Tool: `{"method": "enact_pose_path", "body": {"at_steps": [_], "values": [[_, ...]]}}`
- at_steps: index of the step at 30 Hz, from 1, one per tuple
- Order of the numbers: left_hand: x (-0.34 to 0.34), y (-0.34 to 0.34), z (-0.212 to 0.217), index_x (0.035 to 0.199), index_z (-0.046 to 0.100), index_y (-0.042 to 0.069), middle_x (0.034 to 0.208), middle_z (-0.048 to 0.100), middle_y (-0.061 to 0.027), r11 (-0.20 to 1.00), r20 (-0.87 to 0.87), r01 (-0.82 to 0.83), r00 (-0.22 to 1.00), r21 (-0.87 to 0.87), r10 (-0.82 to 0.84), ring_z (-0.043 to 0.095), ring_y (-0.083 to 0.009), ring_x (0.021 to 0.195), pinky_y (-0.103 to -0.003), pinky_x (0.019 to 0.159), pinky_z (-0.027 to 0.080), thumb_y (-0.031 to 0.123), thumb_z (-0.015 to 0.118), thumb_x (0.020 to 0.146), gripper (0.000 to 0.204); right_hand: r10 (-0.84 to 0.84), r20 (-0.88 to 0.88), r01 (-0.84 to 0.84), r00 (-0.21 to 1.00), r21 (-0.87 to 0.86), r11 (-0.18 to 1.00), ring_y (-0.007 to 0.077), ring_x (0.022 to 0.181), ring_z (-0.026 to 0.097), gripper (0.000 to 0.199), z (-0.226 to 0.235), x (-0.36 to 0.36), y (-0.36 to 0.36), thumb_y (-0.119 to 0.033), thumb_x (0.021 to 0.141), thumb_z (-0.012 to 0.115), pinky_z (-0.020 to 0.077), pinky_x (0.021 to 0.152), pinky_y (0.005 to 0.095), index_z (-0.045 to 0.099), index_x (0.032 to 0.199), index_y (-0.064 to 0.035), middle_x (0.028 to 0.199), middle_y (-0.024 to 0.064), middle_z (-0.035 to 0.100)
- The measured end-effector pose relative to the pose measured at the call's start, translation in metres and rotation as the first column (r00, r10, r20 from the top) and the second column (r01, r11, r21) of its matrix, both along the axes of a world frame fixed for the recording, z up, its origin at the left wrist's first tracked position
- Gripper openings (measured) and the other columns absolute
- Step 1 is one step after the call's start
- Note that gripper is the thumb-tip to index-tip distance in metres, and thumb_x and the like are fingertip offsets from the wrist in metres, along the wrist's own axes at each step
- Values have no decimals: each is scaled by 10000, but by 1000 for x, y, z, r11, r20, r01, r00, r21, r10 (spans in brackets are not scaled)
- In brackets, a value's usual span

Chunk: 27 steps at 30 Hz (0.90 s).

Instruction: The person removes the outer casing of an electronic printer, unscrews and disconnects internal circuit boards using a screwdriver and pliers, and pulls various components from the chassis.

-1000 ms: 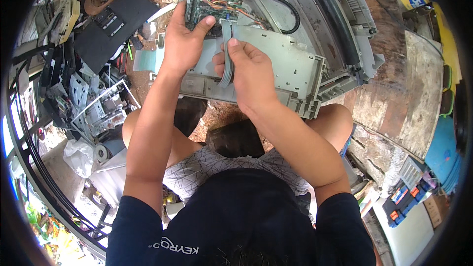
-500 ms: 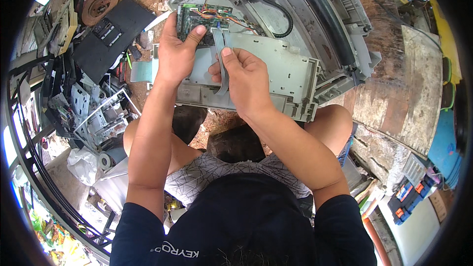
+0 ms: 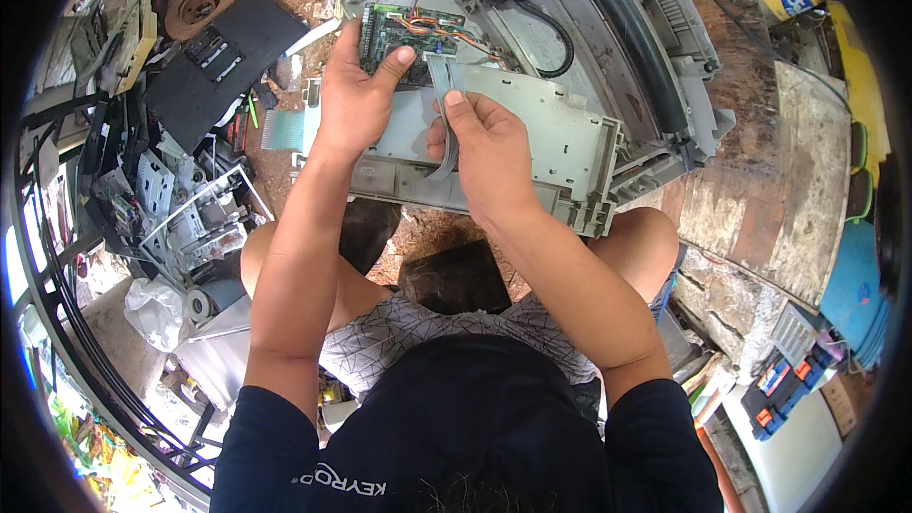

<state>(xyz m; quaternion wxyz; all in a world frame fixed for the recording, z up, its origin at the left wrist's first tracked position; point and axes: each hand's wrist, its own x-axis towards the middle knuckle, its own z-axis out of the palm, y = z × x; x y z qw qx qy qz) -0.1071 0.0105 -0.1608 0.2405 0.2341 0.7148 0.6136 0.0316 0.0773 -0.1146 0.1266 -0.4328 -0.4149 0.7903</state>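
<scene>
A green circuit board (image 3: 389, 30) with coloured wires (image 3: 442, 30) plugged into it lies over a grey plastic machine housing (image 3: 560, 133). My left hand (image 3: 359, 95) grips the board's left end, thumb on its near edge and fingers partly hidden behind it. A flat grey ribbon cable (image 3: 440, 85) hangs from the board's near edge toward me. My right hand (image 3: 484, 138) pinches this cable between thumb and curled fingers, a little below its connector. Another pale ribbon cable (image 3: 282, 130) sticks out at the housing's left side.
A long black roller (image 3: 632, 47) and a black corrugated tube (image 3: 567, 43) sit in the housing's far right part. Left of it lie a flat black panel (image 3: 228, 66) and a heap of metal scrap (image 3: 190, 204). A wooden board (image 3: 788, 180) is at the right.
Both hands, the circuit board and the ribbon cable have shifted slightly to the right in the picture, along with the housing. Both grips look the same.
</scene>
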Motion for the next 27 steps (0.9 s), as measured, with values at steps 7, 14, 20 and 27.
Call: {"method": "enact_pose_path", "body": {"at_steps": [7,14,20,27], "values": [[3,-1,27,1117,590,-22,988,695,-162,983,-172,-68,984,-170,38,659,-222,911,-339,831,501,186,728,844,371,-22,30,13,999,253,967,151,613,592,391,5,2,1,-184,876,690,479,596,279,528,1162,28,790,88,620],[-10,-10,24,1120,624,-46,899,704,-179,987,-165,-2,986,-158,-25,675,-244,810,-350,756,509,311,660,825,465,116,304,-325,946,894,310,273,642,631,287,3,-2,28,-182,764,698,514,637,360,683,1017,-46,820,140,662],[-10,-13,29,1084,667,-40,807,706,-96,997,30,68,997,-23,-67,649,-123,707,-279,672,497,292,653,853,404,58,377,-376,924,875,304,258,570,638,242,-1,-8,32,-218,817,660,506,593,362,717,994,-62,616,105,644],[-10,-16,36,1043,692,-32,803,705,-103,997,74,56,996,-49,-52,674,-138,717,-277,674,505,334,650,839,420,47,405,-401,913,870,287,259,572,638,244,4,-10,30,-217,836,640,500,592,356,720,1005,-59,635,112,653]]}}
